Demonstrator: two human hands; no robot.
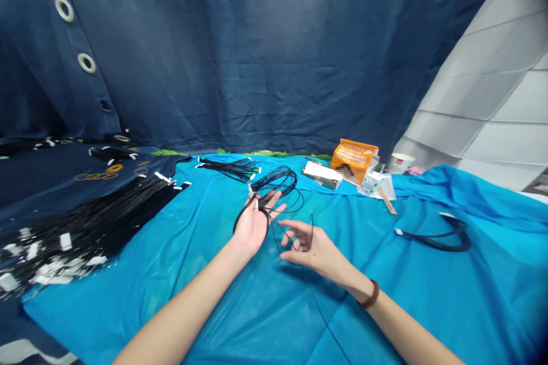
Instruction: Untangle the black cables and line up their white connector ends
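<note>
My left hand (256, 222) is raised palm up over the blue sheet, with loops of a thin black cable (274, 182) wound around its fingers and a small white connector end by the fingertips. My right hand (309, 244) is just to its right, fingers loosely curled, pinching a strand of the same cable, which trails down past my wrist toward the near edge. A brown band sits on my right wrist.
A big pile of black cables with white tags (81, 228) lies at the left. Another bundle (231, 168) lies behind my hands, and a coiled cable (445, 236) at the right. An orange packet (354, 159), white box (322, 174) and paper cup (400, 163) stand at the back.
</note>
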